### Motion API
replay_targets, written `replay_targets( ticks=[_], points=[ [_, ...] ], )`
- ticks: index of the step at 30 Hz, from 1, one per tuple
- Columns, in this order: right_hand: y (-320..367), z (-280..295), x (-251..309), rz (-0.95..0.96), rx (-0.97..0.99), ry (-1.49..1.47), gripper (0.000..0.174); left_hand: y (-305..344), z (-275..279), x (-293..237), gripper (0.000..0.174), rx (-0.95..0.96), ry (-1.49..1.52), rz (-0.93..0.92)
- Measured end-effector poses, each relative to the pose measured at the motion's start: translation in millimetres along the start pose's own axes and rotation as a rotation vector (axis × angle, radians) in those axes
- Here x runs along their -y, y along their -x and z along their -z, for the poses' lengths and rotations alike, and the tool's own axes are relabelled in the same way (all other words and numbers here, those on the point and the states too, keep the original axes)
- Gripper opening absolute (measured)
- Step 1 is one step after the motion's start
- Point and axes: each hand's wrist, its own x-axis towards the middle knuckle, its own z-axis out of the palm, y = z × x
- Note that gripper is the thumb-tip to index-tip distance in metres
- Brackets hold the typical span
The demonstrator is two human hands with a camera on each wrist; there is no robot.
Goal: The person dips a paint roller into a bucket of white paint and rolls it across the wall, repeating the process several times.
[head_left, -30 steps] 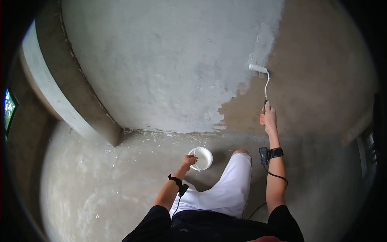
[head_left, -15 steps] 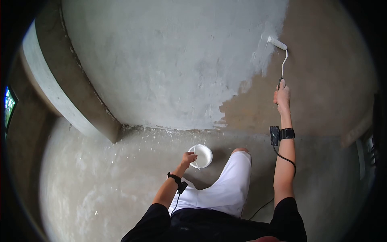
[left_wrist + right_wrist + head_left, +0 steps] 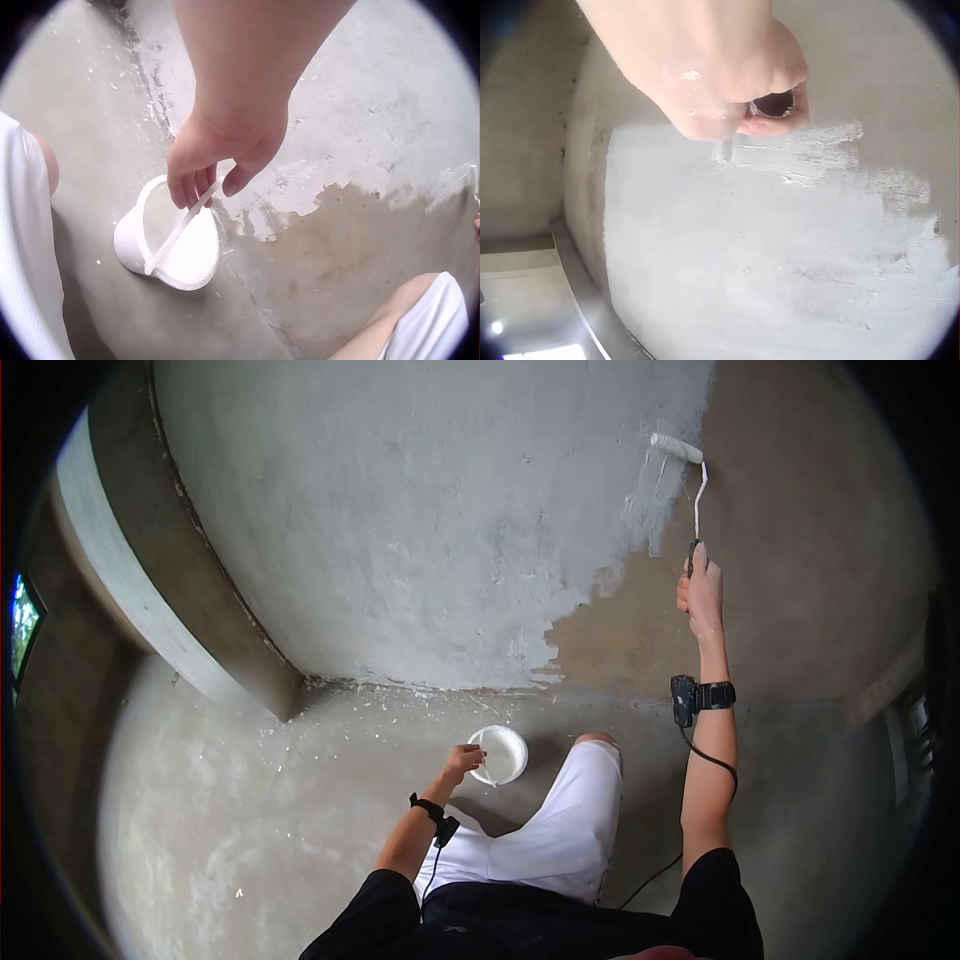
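My right hand (image 3: 704, 595) grips the dark handle (image 3: 775, 105) of a paint roller (image 3: 677, 448). The roller's white sleeve lies against the wall, at the border between pale fresh paint (image 3: 420, 530) and bare brown wall (image 3: 800, 550). In the right wrist view the hand hides most of the roller; white specks dot its skin. Low on the left, my left hand (image 3: 465, 758) holds the raised white handle (image 3: 176, 236) of a small bucket (image 3: 131, 240) between thumb and fingers. Whitish paint shows inside the bucket, which stands on the floor, slightly tilted in the left wrist view.
A curved concrete ledge (image 3: 190, 560) rises at the left, meeting the floor near the wall's foot. White spatters mark the grey floor (image 3: 250, 800). My knee in white shorts (image 3: 570, 800) is bent close beside the bucket. A cable (image 3: 715, 760) hangs from the right wrist camera.
The roller and my right hand first rose up and to the right along the wall, then shifted slightly left and higher. My left hand stays at the bucket handle.
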Motion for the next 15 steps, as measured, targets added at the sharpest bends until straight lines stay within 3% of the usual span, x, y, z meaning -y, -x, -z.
replay_targets(
  ticks=[6, 15],
  points=[
    [-19.9, -23.2, 10.2, 0.061, 0.036, 0.039, 0.046, -7.1, 6.2, -5.7, 0.047, 0.078, -0.024, 0.005],
    [30.3, -26.4, -153.1, -0.148, -0.056, 0.155, 0.048, -5.0, 10.1, -7.8, 0.042, 0.082, -0.014, 0.041]
  ],
)
